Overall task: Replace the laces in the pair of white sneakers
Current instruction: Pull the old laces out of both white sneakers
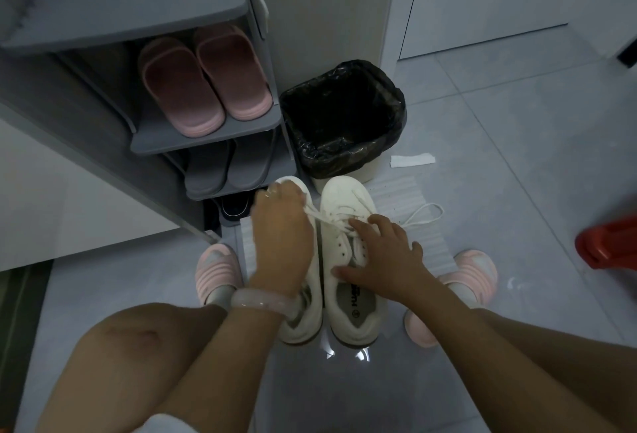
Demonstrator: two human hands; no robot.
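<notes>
Kneeling view, head camera: sneakers (348, 260) sat side by side on floor. Left hand (281, 225) pinched lace (331, 217) of right sneaker; right hand (386, 256) lay flat, fingers straight, steadying it. Risk: lace snagging in eyelets, dragging the sneaker.

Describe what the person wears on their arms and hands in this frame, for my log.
Both forearms are bare, with no sleeves in view. The left hand has a thin pale ring on one finger, and a translucent pale pink bangle circles the left wrist. The right hand shows no ring, watch or bracelet. No gloves on either hand.
</notes>
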